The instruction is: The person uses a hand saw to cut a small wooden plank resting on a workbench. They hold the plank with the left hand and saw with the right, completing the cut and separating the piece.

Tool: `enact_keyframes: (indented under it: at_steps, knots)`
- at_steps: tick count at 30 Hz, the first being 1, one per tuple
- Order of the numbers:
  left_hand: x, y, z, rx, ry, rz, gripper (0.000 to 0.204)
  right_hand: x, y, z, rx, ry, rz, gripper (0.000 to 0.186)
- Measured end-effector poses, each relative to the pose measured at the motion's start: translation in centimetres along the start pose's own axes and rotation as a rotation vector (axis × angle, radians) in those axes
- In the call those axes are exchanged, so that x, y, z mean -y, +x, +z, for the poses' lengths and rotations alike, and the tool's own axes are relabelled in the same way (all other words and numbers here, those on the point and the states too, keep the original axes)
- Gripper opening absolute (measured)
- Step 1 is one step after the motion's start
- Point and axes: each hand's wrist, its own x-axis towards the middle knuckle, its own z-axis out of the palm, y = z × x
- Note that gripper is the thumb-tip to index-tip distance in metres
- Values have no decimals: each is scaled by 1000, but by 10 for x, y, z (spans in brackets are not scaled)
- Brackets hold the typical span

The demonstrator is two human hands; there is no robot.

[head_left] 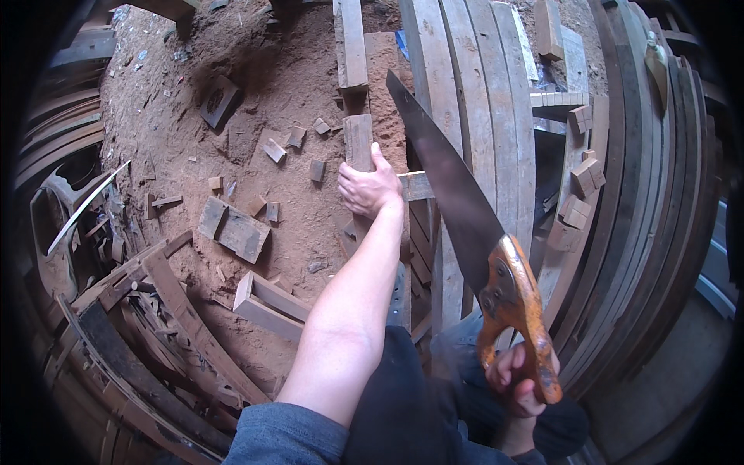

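My left hand (370,188), arm stretched forward, grips a short squared length of wood (357,136) with the thumb along its right side. The wood's lower part is hidden under the hand. Low on the right, my right hand (518,380) is closed around the worn orange wooden handle of a handsaw (448,174). The saw's dark, tapering blade points up and away to the left, raised over the long boards and apart from the gripped wood. A short crosspiece (416,186) shows just right of my left hand.
Long grey boards (484,101) run away from me on the right. Small cut blocks (575,211) sit on a beam beside them. Offcuts and a flat board (234,229) lie on the sandy ground (170,147). Broken wooden frames (198,318) lean at the lower left.
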Motion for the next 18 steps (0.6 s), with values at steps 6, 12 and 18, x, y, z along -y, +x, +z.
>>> enact_keyframes:
  at_steps: [6, 12, 18]
  knots:
    - [1, 0, 1, 6, -5, -4, 75, -62, 25, 0, 119, -153, -183, 37]
    - [0, -1, 0, 1, -7, -1, 75, -92, 35, -13, 157, -435, -339, 22]
    - [-2, 0, -4, 50, -37, -21, 75, -94, 38, -16, 211, -670, -361, 21]
